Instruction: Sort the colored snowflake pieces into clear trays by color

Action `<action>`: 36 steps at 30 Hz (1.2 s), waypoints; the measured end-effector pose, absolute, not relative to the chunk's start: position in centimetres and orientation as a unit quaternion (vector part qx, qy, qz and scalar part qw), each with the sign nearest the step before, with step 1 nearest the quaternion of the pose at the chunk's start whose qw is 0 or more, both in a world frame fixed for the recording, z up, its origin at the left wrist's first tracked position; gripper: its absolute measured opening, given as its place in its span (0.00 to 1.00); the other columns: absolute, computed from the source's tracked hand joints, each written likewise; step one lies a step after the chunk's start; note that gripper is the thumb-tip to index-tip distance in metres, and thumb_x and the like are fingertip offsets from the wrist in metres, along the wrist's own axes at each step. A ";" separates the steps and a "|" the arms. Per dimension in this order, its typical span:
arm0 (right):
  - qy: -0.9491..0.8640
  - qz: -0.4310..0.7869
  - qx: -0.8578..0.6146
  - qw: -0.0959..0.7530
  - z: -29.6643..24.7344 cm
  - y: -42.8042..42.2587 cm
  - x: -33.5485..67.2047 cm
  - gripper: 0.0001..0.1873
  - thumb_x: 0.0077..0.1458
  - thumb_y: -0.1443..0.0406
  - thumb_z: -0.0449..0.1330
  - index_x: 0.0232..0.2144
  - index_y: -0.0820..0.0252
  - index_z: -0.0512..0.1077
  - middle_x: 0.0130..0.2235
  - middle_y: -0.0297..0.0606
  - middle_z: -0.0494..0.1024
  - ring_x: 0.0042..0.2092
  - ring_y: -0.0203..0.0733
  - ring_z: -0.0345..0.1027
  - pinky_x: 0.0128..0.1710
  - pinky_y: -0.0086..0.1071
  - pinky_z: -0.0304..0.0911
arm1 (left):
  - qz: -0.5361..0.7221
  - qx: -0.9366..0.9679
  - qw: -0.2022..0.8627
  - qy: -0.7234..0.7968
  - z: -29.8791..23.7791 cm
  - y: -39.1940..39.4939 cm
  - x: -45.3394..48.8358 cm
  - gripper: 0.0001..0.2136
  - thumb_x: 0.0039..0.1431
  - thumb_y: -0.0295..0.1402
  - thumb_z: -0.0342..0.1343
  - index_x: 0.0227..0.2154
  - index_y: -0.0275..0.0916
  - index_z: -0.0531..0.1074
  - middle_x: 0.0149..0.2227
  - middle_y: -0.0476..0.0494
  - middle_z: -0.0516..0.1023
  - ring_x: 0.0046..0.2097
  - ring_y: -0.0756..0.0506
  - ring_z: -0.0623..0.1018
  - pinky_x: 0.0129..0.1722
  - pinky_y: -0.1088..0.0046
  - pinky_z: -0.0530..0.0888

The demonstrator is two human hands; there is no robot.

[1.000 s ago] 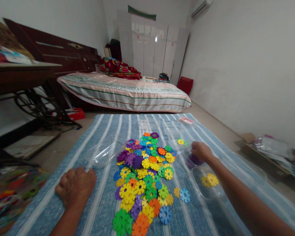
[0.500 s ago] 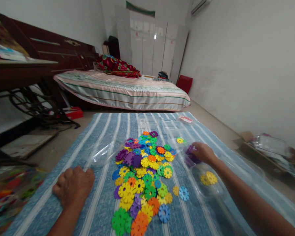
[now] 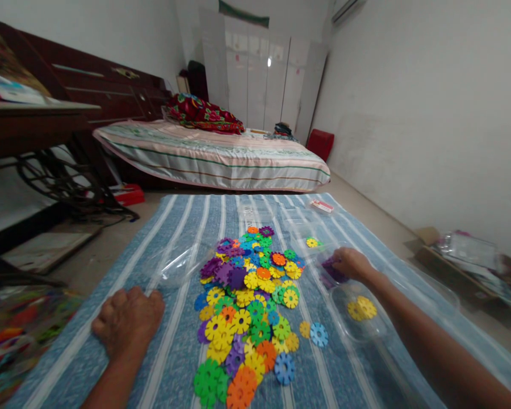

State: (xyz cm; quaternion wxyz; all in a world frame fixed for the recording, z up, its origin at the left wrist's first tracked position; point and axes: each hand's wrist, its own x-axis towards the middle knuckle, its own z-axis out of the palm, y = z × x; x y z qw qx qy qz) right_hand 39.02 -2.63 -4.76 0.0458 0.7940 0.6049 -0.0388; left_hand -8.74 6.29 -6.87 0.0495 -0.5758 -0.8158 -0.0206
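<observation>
A heap of coloured plastic snowflake discs [image 3: 249, 304] lies on a blue striped blanket [image 3: 187, 227]. My left hand [image 3: 128, 324] rests on the blanket left of the heap, curled into a loose fist with nothing seen in it. My right hand [image 3: 351, 262] reaches over a clear plastic container [image 3: 326, 278] that holds purple discs [image 3: 333, 271], its fingers closed around some of them. Just in front of it a second clear container [image 3: 357, 324] holds yellow discs [image 3: 361, 308]. A third clear container [image 3: 174, 267] lies near my left hand.
A low bed [image 3: 213, 156] with a striped cover stands behind the blanket, white wardrobes [image 3: 259, 74] beyond it. A dark table [image 3: 34, 125] stands at the left. A red stool [image 3: 321, 145] and a cardboard box [image 3: 460, 255] sit by the right wall.
My right hand has shifted slightly over the container of purple discs. My left hand has stayed where it was. The view has dropped and turned a little.
</observation>
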 end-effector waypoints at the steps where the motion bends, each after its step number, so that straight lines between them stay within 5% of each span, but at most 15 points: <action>1: 0.608 -0.045 0.791 0.051 -4.8 -2.6 39.0 0.09 0.54 0.65 0.57 0.34 0.58 0.78 0.37 0.40 0.80 0.39 0.41 0.72 0.30 0.27 0.53 | -0.021 -0.577 0.052 -0.815 -6.9 6.3 -8.7 0.23 0.64 0.39 0.35 0.47 0.31 0.71 0.52 0.31 0.70 0.56 0.33 0.68 0.51 0.57 0.67; 6: 0.619 -0.067 0.780 0.068 -4.6 -2.4 39.0 0.10 0.55 0.61 0.59 0.31 0.58 0.79 0.33 0.40 0.80 0.35 0.39 0.72 0.29 0.27 0.53 | -0.029 -0.574 0.060 -0.816 -7.1 6.4 -8.8 0.23 0.64 0.39 0.35 0.47 0.31 0.71 0.51 0.31 0.71 0.56 0.34 0.68 0.51 0.57 0.66; 21: 0.650 -0.061 0.757 0.012 -3.1 -3.8 38.2 0.14 0.58 0.62 0.54 0.40 0.57 0.78 0.43 0.42 0.80 0.41 0.41 0.72 0.36 0.27 0.59 | -0.033 -0.579 0.056 -0.813 -6.9 6.0 -8.3 0.24 0.64 0.39 0.35 0.48 0.29 0.71 0.52 0.28 0.70 0.57 0.33 0.67 0.52 0.57 0.66; 28: 0.709 -0.142 0.689 -0.040 -2.2 -7.7 36.3 0.19 0.61 0.52 0.52 0.33 0.55 0.76 0.32 0.36 0.78 0.31 0.39 0.69 0.30 0.29 0.55 | -0.061 -0.583 0.055 -0.808 -7.0 5.7 -8.0 0.22 0.62 0.36 0.38 0.47 0.26 0.71 0.51 0.25 0.71 0.56 0.32 0.67 0.51 0.55 0.66; 36: 0.669 -0.110 0.735 -0.015 -2.8 -7.6 35.0 0.11 0.59 0.58 0.55 0.29 0.56 0.73 0.29 0.35 0.76 0.29 0.37 0.66 0.28 0.28 0.51 | -0.108 -0.592 0.050 -0.797 -7.4 5.4 -7.9 0.22 0.62 0.36 0.40 0.48 0.26 0.71 0.52 0.20 0.70 0.57 0.28 0.66 0.51 0.49 0.65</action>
